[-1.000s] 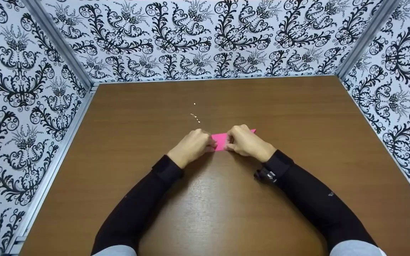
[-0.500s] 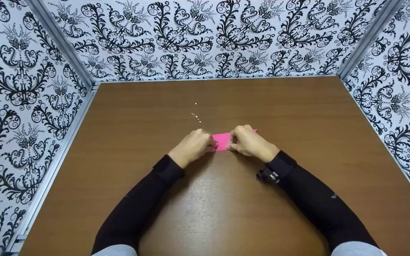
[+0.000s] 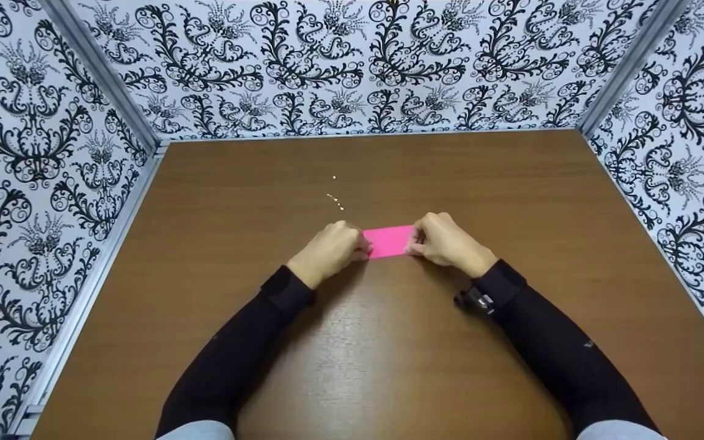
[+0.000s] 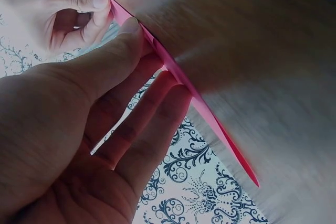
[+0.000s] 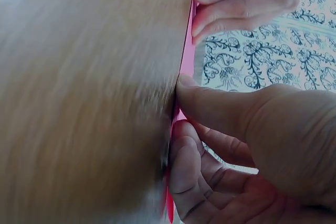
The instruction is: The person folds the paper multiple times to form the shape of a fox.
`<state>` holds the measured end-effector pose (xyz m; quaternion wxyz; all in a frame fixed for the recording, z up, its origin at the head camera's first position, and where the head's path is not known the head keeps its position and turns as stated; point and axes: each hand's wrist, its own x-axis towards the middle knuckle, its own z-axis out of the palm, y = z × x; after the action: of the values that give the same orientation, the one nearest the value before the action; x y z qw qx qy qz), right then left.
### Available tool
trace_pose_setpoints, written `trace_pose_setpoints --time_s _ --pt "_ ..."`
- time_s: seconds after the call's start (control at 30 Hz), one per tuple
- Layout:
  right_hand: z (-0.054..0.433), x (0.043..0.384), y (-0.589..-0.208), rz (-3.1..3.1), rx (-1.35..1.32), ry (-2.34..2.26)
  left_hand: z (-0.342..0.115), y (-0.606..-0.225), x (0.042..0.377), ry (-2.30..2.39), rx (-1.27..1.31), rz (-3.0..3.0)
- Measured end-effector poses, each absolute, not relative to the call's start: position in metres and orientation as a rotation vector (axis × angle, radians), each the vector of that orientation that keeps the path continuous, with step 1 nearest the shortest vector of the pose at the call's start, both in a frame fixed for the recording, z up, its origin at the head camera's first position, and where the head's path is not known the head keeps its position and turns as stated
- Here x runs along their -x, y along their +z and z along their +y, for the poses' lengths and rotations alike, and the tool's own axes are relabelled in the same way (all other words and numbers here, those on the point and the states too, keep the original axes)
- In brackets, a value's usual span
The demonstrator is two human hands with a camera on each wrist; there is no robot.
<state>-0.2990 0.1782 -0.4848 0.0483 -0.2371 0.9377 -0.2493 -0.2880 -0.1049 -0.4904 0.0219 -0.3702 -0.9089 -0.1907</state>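
A strip of folded pink paper [image 3: 388, 241] is held above the middle of the wooden table between the two hands. Its left end is pinched by the left hand [image 3: 330, 249], and its right part by the right hand [image 3: 450, 244]. In the left wrist view the paper [image 4: 218, 121] appears nearly edge-on, its layers slightly apart at the lower end. There the left thumb [image 4: 118, 43] presses on one face with fingers behind it. From the right wrist, the paper [image 5: 187, 59] is a thin upright line with the right thumb [image 5: 215, 100] against it. Fingers cover both ends in the head view.
Several tiny white bits [image 3: 335, 200] lie on the table [image 3: 236, 195] beyond the left hand. Patterned black-and-white panels [image 3: 340, 67] with grey metal corner posts [image 3: 101, 73] enclose the back and both sides. A small dark camera [image 3: 475, 301] is strapped at the right wrist.
The right hand has slid rightward along the paper, so more pink shows between the hands. The paper tip that stuck out past the right hand is no longer visible. The left hand stays put.
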Motion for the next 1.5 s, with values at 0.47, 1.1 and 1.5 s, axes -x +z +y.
trace_pose_setpoints --time_s 0.47,1.1,1.5 --pt "0.196 0.299 -0.486 2.883 0.662 -0.728 -0.104 -0.490 0.289 -0.581 1.165 -2.813" --pt "0.194 0.298 -0.485 2.871 0.642 -0.756 -0.108 -0.488 0.287 -0.589 1.140 -2.810" --pt "0.205 0.305 -0.487 2.981 0.553 -0.949 -0.104 -0.487 0.287 -0.592 1.126 -2.825"
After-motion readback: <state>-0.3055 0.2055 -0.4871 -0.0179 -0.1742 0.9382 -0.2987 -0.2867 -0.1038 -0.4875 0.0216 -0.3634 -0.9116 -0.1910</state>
